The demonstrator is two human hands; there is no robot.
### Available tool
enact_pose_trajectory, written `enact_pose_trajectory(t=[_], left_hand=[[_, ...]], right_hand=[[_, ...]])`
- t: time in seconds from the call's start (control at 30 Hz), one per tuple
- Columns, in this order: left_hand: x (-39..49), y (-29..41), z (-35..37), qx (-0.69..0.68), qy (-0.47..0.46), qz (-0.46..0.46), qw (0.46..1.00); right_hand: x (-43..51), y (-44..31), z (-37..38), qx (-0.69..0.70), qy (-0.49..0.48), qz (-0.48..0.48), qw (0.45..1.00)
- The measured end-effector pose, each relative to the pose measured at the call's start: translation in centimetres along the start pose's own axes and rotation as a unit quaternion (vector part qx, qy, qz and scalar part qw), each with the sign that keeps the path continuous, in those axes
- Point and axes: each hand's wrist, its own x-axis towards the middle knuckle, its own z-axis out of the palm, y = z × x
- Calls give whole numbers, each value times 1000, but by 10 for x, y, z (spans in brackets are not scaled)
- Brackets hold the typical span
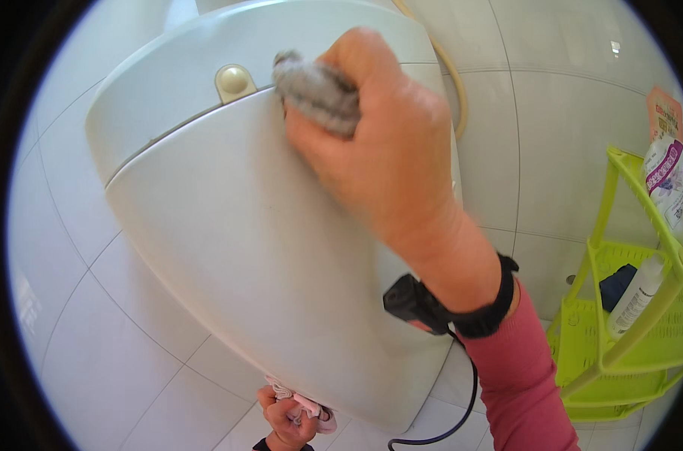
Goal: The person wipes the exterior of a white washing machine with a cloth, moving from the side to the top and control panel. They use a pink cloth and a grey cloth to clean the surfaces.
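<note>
A bunched grey cloth (317, 96) is gripped in my right hand (395, 146). This hand is over the upper part of a white casing (234, 242), close to the seam between its two panels; motion blurs the cloth. Left of the cloth, a round cream button (234, 82) sits on a small tab at that seam. Near the bottom of the view, my left hand (289, 420) holds a crumpled pink and white cloth (303, 405) against the lower edge of the casing. The cloth partly hides its fingers.
A lime-green plastic rack (609, 361) stands at the right, with a white bottle (636, 296), a dark item (618, 287) and printed pouches (671, 180). A beige hose (451, 73) runs behind the casing. From a black device (415, 301) at my right wrist hangs a black cable (471, 389).
</note>
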Motion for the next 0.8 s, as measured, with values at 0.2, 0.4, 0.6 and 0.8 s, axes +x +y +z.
enact_pose_trajectory(t=[0.2,0.4,0.6,0.8], left_hand=[[3,3,1,-11,-3,2,1000],[4,9,0,-4,-12,-11,1000],[1,5,3,-4,15,8,1000],[1,5,6,-8,42,5,999]], right_hand=[[12,3,-4,-100,11,89,991],[12,1,-4,-40,-28,51,997],[8,-7,3,2,4,8,1000],[9,5,-1,-98,38,38,994]])
